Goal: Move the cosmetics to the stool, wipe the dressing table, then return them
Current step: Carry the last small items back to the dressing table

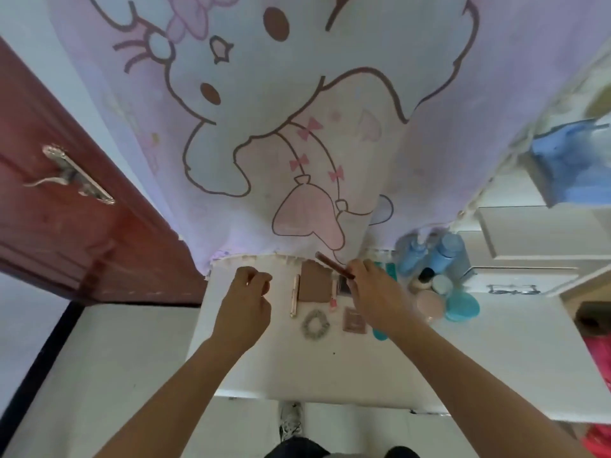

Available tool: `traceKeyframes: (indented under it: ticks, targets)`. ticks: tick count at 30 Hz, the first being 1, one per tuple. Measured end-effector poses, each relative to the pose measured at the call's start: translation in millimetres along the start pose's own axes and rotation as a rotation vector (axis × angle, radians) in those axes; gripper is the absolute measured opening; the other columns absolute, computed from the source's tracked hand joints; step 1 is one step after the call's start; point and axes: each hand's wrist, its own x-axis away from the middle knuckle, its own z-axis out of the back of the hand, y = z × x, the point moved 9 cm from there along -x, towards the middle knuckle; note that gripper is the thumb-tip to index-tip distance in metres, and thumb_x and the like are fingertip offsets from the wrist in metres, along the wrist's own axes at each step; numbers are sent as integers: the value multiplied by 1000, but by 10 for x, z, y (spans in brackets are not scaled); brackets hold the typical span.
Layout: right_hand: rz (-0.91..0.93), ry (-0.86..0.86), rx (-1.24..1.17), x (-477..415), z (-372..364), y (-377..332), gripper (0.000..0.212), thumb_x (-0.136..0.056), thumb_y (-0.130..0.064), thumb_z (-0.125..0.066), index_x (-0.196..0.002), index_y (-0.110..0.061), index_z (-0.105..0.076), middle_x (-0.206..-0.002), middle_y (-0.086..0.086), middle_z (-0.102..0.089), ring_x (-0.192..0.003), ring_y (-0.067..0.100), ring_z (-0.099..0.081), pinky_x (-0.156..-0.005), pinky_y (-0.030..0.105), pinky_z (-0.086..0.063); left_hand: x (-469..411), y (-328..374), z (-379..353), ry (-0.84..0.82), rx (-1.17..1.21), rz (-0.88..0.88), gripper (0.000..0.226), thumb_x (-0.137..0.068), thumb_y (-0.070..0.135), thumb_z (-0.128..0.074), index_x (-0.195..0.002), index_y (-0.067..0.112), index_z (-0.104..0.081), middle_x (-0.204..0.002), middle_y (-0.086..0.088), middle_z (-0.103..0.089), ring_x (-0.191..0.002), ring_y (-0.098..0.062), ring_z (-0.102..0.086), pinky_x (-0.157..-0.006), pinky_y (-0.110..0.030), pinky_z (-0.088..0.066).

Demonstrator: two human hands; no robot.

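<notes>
We stand at the white desk (330,375) with both hands out over the cosmetics laid along its back edge, under the hanging cartoon cloth (264,127). Our right hand (373,292) is closed on a slim brown pencil (332,264), whose long axis runs up and to the left from the fist toward the cloth. Our left hand (248,292) hovers with the fingers loosely curled and, as far as we can tell, nothing in them. Between the hands, flat on the desk, lie a gold tube (295,295) with its length running away from us, a brown palette (315,282) just right of it, a thin pink stick (334,294) beside that, a grey scrunchie (316,319) nearer us, and a small pink compact (355,320) partly under the right wrist. To the right of the right hand stand two blue bottles (429,256), a round pink case (429,305) and a teal lid (461,305). The stool is not in view, so we cannot say which way the things must be carried. We judge the clearing to be barely started, since nearly everything is on the desk. The gold tube lies closest to the left hand, just to its right, and a pinch across its narrow width looks the natural next pick.
</notes>
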Motion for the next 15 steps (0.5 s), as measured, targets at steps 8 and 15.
traceKeyframes:
  ticks: [8, 15]
  targets:
    - [-311, -217, -121, -260, -1158, 109, 21, -100, -28, -48, -117, -17, -51, -114, 5, -56, -90, 27, -63, -68, 35, -49, -465, -823, -1008, -325, 9, 52, 33, -82, 3, -58, -114, 11, -60, -110, -2, -50, -85, -23, -59, -75, -35, -51]
    - [-643, -243, -162, -120, -1675, 485, 9, -96, -21, -47, -91, -14, -49, -90, 5, -60, -71, 19, -54, -57, 32, -43, -743, -1071, -1609, -469, -183, -64, 27, -87, 14, -56, -112, 13, -47, -102, -5, -57, -86, -23, -55, -64, -30, -41]
